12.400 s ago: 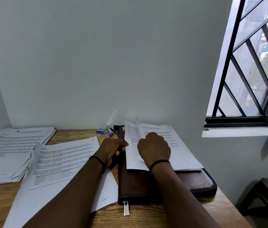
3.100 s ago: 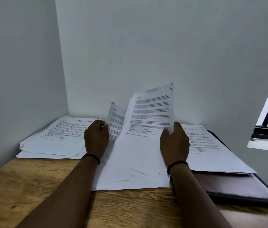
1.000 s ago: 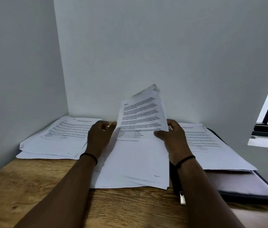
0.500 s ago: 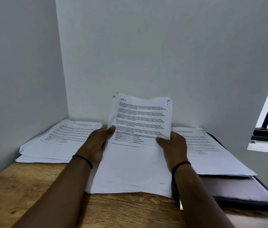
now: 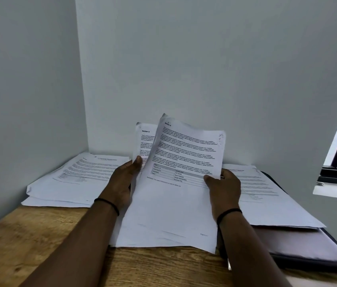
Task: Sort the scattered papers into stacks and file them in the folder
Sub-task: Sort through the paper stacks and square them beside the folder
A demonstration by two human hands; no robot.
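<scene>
Head view: left hand (image 5: 123, 181) and right hand (image 5: 223, 188) each pinch a side of the middle papers (image 5: 176, 183), top sheets lifted. Folder (image 5: 308, 249) lies right on worktop (image 5: 28, 245) under another stack (image 5: 267, 199); third stack (image 5: 76, 179) left.

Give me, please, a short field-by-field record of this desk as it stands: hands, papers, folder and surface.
left hand: holds the left edge of the rear sheet
right hand: pinches the right edge of the front sheet, thumb on top
middle papers: lying on the desk between the hands, top ends lifted
left stack: flat, in the corner
right stack: flat, on the folder
folder: dark, closed
desk: wood
</scene>
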